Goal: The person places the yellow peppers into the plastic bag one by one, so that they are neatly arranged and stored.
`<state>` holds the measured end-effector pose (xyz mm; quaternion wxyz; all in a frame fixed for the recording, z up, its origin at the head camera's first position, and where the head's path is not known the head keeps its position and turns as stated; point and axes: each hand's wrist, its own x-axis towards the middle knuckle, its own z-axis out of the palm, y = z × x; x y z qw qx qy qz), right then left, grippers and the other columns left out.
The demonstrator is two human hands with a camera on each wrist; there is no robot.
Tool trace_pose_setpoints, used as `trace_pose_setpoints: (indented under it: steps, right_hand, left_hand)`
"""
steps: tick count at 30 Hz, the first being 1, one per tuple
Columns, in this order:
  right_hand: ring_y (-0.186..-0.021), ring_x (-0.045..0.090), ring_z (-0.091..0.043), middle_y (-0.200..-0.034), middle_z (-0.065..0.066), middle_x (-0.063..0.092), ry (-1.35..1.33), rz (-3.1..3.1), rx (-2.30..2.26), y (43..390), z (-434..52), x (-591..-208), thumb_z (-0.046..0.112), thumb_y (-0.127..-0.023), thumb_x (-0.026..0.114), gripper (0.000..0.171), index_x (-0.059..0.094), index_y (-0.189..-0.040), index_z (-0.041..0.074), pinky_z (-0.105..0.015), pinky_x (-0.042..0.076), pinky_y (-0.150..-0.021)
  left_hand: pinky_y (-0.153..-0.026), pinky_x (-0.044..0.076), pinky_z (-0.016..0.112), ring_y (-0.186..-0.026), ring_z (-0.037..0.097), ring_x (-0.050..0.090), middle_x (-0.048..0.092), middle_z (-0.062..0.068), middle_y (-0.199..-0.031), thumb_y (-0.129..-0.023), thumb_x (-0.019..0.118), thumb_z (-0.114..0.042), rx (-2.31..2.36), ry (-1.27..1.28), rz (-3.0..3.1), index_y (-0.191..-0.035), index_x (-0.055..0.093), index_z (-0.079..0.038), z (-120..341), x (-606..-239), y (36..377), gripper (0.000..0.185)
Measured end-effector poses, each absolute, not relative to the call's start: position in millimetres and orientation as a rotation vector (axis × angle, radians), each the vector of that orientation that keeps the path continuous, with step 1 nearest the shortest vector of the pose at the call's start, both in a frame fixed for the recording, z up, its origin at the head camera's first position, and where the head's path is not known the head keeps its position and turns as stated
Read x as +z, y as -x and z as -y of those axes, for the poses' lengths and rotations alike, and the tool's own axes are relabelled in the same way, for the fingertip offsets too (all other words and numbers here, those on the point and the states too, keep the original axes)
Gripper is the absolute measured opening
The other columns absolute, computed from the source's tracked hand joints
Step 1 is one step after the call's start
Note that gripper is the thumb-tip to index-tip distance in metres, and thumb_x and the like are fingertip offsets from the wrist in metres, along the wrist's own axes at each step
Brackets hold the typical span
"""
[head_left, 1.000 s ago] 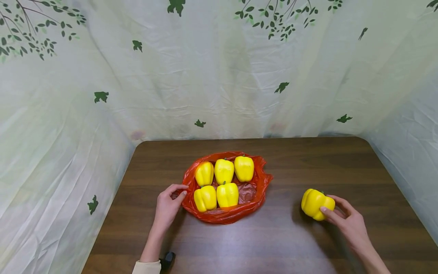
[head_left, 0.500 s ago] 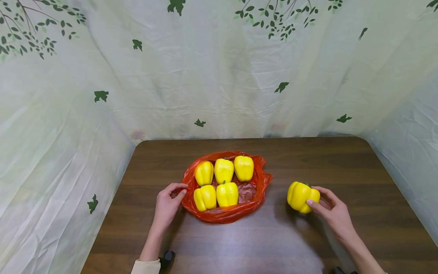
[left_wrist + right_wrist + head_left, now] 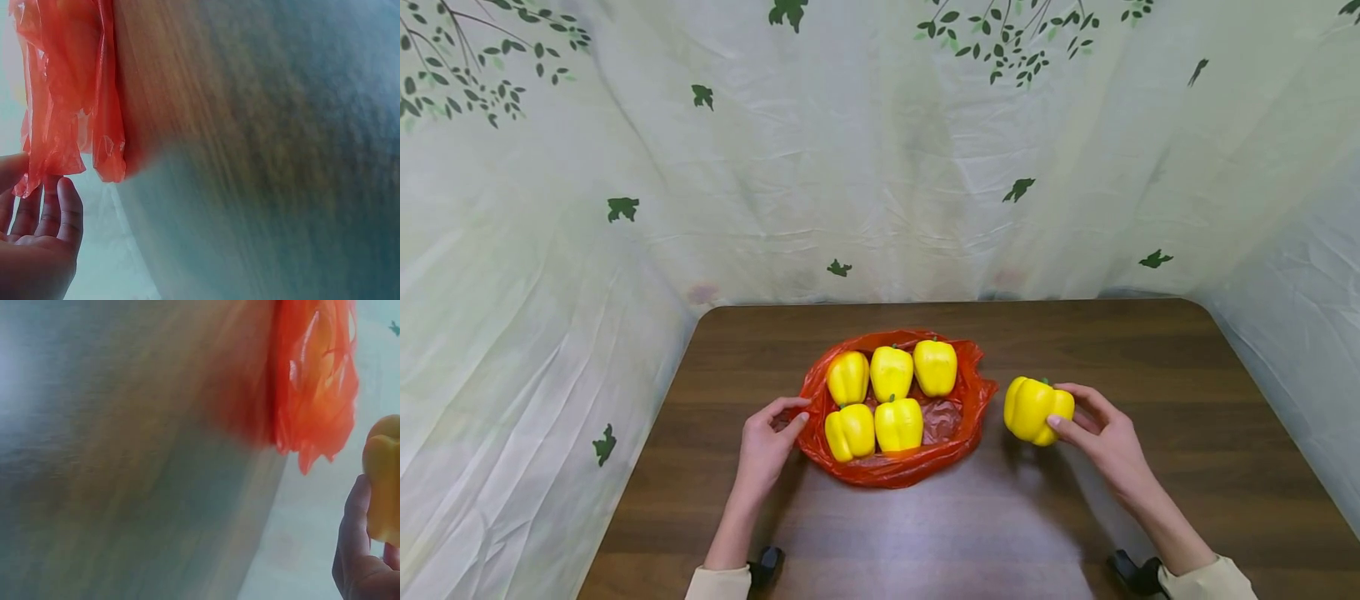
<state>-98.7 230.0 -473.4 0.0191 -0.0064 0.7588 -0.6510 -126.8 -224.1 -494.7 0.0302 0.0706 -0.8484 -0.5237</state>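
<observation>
In the head view a red plastic bag [image 3: 898,477] lies spread open on the table, with several yellow bell peppers [image 3: 892,374] in two rows inside it. Its right front part shows bare red plastic. My left hand [image 3: 766,446] pinches the bag's left rim between thumb and fingers; the left wrist view shows the bag's crumpled edge [image 3: 53,137] there. Right of the bag, my right hand [image 3: 1108,442] holds another yellow bell pepper [image 3: 1028,411] above the table, thumb in front and fingers behind. That pepper [image 3: 384,481] is partly cut off in the right wrist view.
The brown wooden table [image 3: 1150,350] reaches back to a pale curtain [image 3: 880,167] printed with leaves, which also hangs along both sides. Black bands [image 3: 766,568] sit at both wrists.
My right hand has carried its bell pepper leftward and slightly farther back, closer to the bag. My left hand and the bag have stayed in place.
</observation>
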Motion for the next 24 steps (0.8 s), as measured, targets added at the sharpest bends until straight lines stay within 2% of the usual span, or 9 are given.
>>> trace_pose_setpoints:
  steps: [5, 13, 24]
  right_hand:
    - [-0.107, 0.059, -0.015, -0.129, -0.011, 0.047, 0.07, -2.335, -2.044, 104.4, -222.0, -468.7, 0.017, -0.087, 0.067, 0.046, 0.049, -0.129, 0.009, -0.032, 0.053, -0.077]
    - [-0.119, 0.05, -0.027, -0.133, -0.004, 0.046, 0.119, -2.408, -1.938, 110.1, -203.8, -457.6, 0.029, -0.084, 0.07, 0.052, 0.049, -0.13, 0.017, -0.029, 0.051, -0.08]
    - [-0.109, 0.054, -0.03, -0.128, -0.004, 0.049, 0.189, -2.436, -1.849, 118.4, -182.6, -448.3, 0.033, -0.081, 0.073, 0.052, 0.051, -0.126, 0.019, -0.035, 0.054, -0.075]
  left_hand:
    - [-0.058, 0.05, 0.028, -0.076, 0.027, 0.052, 0.061, 0.005, -0.101, -0.089, 0.064, -0.018, -1.627, -0.222, 2.618, -0.105, 0.068, -0.019, 224.2, -494.8, 127.5, 0.016]
    - [-0.058, 0.051, 0.029, -0.077, 0.026, 0.053, 0.061, 0.003, -0.102, -0.089, 0.065, -0.018, -1.62, -0.228, 2.621, -0.104, 0.067, -0.021, 225.1, -495.0, 126.6, 0.015]
    - [-0.062, 0.052, 0.027, -0.078, 0.024, 0.054, 0.062, 0.003, -0.1, -0.088, 0.065, -0.013, -1.627, -0.168, 2.577, -0.102, 0.068, -0.017, 222.2, -493.0, 124.4, 0.015]
